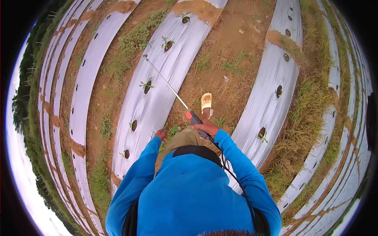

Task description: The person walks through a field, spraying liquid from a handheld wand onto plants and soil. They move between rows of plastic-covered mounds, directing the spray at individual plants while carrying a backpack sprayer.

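My right hand [207, 128] is closed around the dark grey handle of a sprayer wand [168, 85]. Its long metal tube slants forward and left, and the nozzle end is over the left plastic-covered bed [157, 84], near a seedling [167, 42] growing from a hole. A red part sits at the front of the handle, and a black hose [241, 185] runs back from it along my right arm. Low beside my left leg hangs my left hand [161, 134], fingers loosely bent and partly visible, with nothing seen in it. Another seedling [147, 85] stands below the tube.
Bare soil with weeds lies between the beds, where my foot in a pale clog [206, 101] is stepping. A second silver-covered bed [271, 92] with planting holes runs along my right. Dry grass [305, 129] grows beyond it. More covered rows extend to both sides.
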Tool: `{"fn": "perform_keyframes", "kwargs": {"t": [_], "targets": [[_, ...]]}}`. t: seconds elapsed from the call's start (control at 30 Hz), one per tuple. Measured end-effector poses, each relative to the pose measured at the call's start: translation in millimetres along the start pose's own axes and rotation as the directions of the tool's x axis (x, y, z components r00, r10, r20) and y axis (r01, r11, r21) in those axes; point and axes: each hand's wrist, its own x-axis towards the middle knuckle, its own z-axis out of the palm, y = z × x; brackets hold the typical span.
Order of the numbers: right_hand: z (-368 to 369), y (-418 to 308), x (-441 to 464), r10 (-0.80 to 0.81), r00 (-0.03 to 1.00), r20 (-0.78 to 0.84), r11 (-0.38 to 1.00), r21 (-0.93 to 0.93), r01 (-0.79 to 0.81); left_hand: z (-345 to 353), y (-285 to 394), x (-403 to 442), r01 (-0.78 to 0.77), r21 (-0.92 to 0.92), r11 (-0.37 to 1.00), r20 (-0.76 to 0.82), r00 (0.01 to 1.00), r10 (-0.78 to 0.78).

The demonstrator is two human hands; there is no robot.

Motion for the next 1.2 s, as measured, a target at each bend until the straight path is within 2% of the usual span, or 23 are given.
{"fn": "perform_keyframes", "kwargs": {"t": [0.1, 0.2, 0.23, 0.3, 0.37, 0.43, 0.47, 0.53, 0.57, 0.63, 0.67, 0.7, 0.77, 0.83, 0.87, 0.9, 0.93, 1.0, 1.03, 1.07, 1.13, 1.17, 1.2], "targets": [[-61.5, -65.0, 28.5, 0.088, 0.988, -0.125, 0.993, -0.073, -0.098, 15.4, 68.5, 64.4, 0.103, -0.093, 0.99, 0.095, 0.991, -0.094], [-121.0, -137.1, 28.9, 0.16, 0.984, -0.083, 0.984, -0.069, -0.165, 41.5, 160.2, 111.6, 0.048, 0.406, 0.913, 0.16, 0.979, -0.122], [-143.4, -165.3, 22.8, 0.235, 0.972, -0.021, 0.97, -0.052, -0.236, 48.0, 186.4, 148.8, 0.259, 0.313, 0.914, 0.151, 0.936, -0.318], [-176.1, -205.7, 10.3, 0.207, 0.978, -0.041, 0.978, -0.027, -0.208, 58.5, 257.5, 168.0, 0.157, 0.122, 0.98, 0.072, 0.983, -0.166], [-212.8, -242.4, 17.5, 0.167, 0.985, -0.034, 0.986, -0.026, -0.168, 60.0, 368.5, 145.4, -0.256, 0.042, 0.966, 0.169, 0.954, 0.246], [-254.2, -265.8, 39.2, 0.087, 0.989, -0.122, 0.996, -0.027, -0.091, 67.5, 456.3, 160.1, -0.304, -0.033, 0.952, 0.179, 0.935, 0.305], [-274.7, -283.1, 54.5, 0.088, 0.99, -0.11, 0.995, -0.027, -0.091, 69.9, 494.8, 169.9, -0.299, -0.032, 0.954, 0.168, 0.939, 0.301], [-319.8, -322.2, 89.7, 0.132, 0.988, -0.076, 0.983, -0.121, -0.14, 78.7, 555.0, 197.0, -0.409, -0.038, 0.912, 0.108, 0.905, 0.411], [-339.5, -338.6, 107.0, 0.144, 0.99, 0.002, 0.99, -0.003, -0.144, 84.1, 576.9, 205.4, -0.401, -0.044, 0.915, 0.093, 0.91, 0.403], [-380.6, -375.5, 131.9, 0.168, 0.986, -0.003, 0.986, 0.005, -0.168, 86.5, 615.2, 236.3, -0.428, -0.002, 0.904, 0.025, 0.904, 0.428], [-405.8, -397.5, 142.4, 0.183, 0.983, -0.029, 0.983, 0.024, -0.182, 88.6, 630.9, 247.5, -0.303, 0.046, 0.952, -0.009, 0.953, 0.304], [-439.8, -413.2, 156.0, 0.21, 0.976, 0.052, 0.978, -0.004, -0.21, 91.9, 643.9, 265.6, -0.18, 0.085, 0.98, -0.047, 0.982, 0.184], [-507.2, -437.2, 164.5, 0.198, 0.977, 0.076, 0.98, -0.032, -0.196, 102.4, 665.8, 257.7, -0.018, 0.104, 0.994, -0.146, 0.989, 0.033], [-541.1, -501.3, 141.0, 0.156, 0.983, 0.096, 0.988, -0.005, -0.156, 110.4, 675.8, 264.9, 0.193, 0.023, 0.981, -0.045, 0.98, -0.192], [-562.3, -521.8, 141.0, 0.148, 0.985, 0.093, 0.989, -0.002, -0.149, 118.3, 689.3, 266.5, 0.163, 0.19, 0.968, -0.042, 0.987, -0.158], [-582.9, -537.2, 141.0, 0.171, 0.982, 0.084, 0.985, 0.024, -0.173, 124.2, 696.0, 272.4, 0.074, 0.218, 0.973, -0.036, 0.997, -0.068], [-602.6, -555.2, 143.8, 0.191, 0.979, 0.076, 0.98, 0.045, -0.195, 129.4, 698.0, 288.6, 0.074, 0.215, 0.974, -0.038, 0.997, -0.067], [-634.2, -592.2, 153.5, 0.152, 0.985, 0.077, 0.984, 0.084, -0.158, 136.9, 711.2, 325.9, -0.28, 0.387, 0.879, -0.083, 0.938, 0.336], [-649.7, -607.9, 165.8, 0.133, 0.99, 0.044, 0.987, 0.088, -0.137, 142.4, 751.5, 324.0, -0.17, 0.341, 0.925, -0.03, 0.981, 0.191], [-664.3, -621.2, 178.4, 0.119, 0.993, 0.014, 0.989, 0.092, -0.12, 149.8, 790.3, 323.3, -0.162, 0.337, 0.928, -0.038, 0.982, 0.185], [-697.2, -652.4, 209.0, 0.14, 0.99, 0.035, 0.982, 0.122, -0.143, 160.9, 852.0, 332.1, -0.333, 0.401, 0.853, -0.096, 0.911, 0.401], [-713.2, -667.0, 222.7, 0.153, 0.987, 0.04, 0.976, 0.149, -0.157, 164.2, 887.2, 338.4, -0.324, 0.399, 0.858, -0.099, 0.915, 0.392], [-729.8, -680.1, 235.4, 0.157, 0.987, 0.042, 0.976, 0.145, -0.162, 168.0, 928.0, 349.2, -0.216, 0.251, 0.944, -0.055, 0.97, 0.237]]}}
